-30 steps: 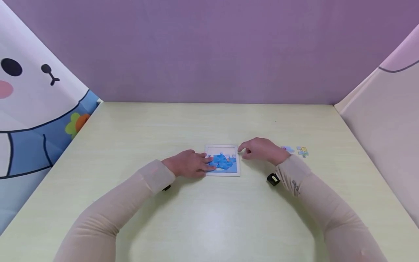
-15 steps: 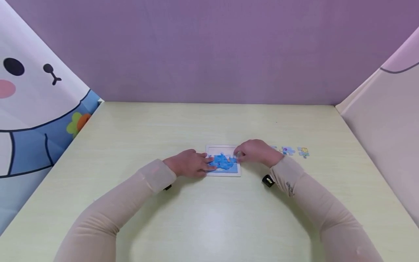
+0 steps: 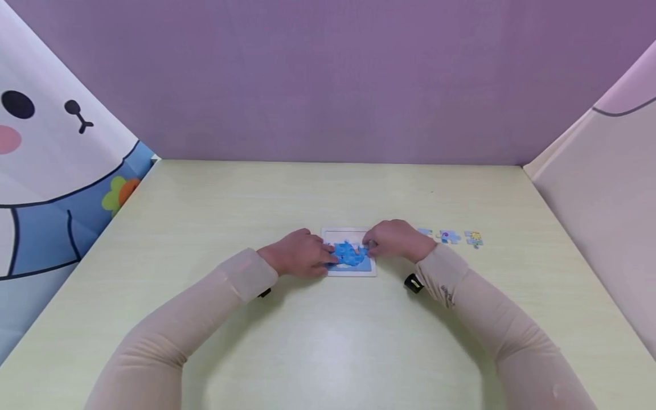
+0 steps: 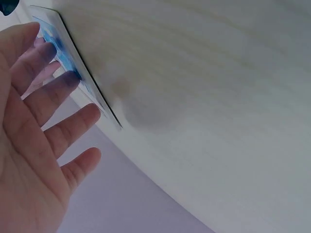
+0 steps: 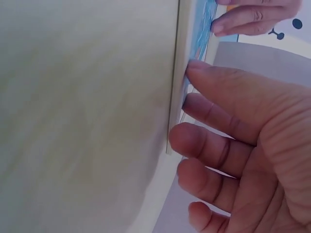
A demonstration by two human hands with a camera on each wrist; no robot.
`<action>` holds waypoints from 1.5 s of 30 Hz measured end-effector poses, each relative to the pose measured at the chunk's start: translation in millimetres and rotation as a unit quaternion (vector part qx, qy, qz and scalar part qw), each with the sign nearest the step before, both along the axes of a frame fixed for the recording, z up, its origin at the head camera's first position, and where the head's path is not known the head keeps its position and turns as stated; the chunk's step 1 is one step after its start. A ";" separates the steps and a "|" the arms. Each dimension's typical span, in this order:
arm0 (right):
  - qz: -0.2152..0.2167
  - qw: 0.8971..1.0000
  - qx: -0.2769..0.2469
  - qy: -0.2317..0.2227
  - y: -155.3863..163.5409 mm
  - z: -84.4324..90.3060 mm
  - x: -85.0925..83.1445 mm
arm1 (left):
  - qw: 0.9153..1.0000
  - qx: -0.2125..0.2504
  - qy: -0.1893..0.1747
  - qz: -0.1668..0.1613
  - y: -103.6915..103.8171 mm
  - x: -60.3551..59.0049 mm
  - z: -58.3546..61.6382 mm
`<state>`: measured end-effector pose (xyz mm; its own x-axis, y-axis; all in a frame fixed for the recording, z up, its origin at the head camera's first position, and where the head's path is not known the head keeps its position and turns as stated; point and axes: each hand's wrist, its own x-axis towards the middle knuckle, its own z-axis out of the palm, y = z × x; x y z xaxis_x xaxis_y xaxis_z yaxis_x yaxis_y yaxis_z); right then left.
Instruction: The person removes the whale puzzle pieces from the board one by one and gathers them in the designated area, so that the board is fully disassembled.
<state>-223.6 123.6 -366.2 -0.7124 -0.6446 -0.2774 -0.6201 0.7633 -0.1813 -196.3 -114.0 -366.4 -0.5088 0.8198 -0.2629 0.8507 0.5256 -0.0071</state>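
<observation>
Head view, left side: my left hand (image 3: 299, 257) lies on the left edge of the puzzle tray (image 3: 353, 272), fingers straight and a little spread, tips on the blue picture.
Left wrist view: those fingers (image 4: 46, 99) show fanned out and flat, pinching nothing; the tray's edge (image 4: 85, 77) runs beside them.
Centre: the tray sits mid-table (image 3: 328, 353), its blue picture (image 3: 351, 254) mostly filled, with a pale bare strip along the far edge.
Right hand: my right hand (image 3: 397, 239) rests on the tray's right edge, fingers curled with the tips (image 5: 204, 70) pressing down; I cannot tell whether a piece sits under them.
Far right: three loose pieces (image 3: 450, 236) lie in a row, well apart from the tray.
Risk: pushing down off-square could pop neighbouring pieces up or slide the tray if my left hand eases off.
</observation>
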 end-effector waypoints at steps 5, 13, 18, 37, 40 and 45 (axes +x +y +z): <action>-0.015 1.000 0.006 -0.007 -2.5 1.7 0.7 | 1.000 -0.016 -0.021 0.007 7.4 -0.7 -1.3; -0.024 0.999 0.016 -0.019 -5.2 3.9 1.1 | 0.997 -0.050 -0.052 0.017 16.1 -2.3 1.2; -0.030 0.999 0.017 -0.028 -5.6 3.3 -0.5 | 0.996 -0.060 -0.058 0.025 17.8 -5.0 -0.7; -0.051 0.997 -0.002 -0.053 -7.4 0.9 -3.8 | 0.994 -0.054 -0.084 0.053 19.0 -7.2 -3.1; -0.050 0.997 -0.002 -0.053 -7.8 3.6 -2.7 | 0.994 -0.048 -0.082 0.051 18.6 -6.8 -2.3; -0.040 0.998 -0.017 -0.049 -5.4 -0.2 -6.8 | 0.995 -0.052 -0.069 0.043 18.1 -6.7 -1.8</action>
<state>-230.4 118.2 -366.4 -0.7327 -0.5969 -0.3269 -0.5351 0.8021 -0.2652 -203.0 -95.9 -368.2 -0.5288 0.7395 -0.4165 0.7997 0.5986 0.0474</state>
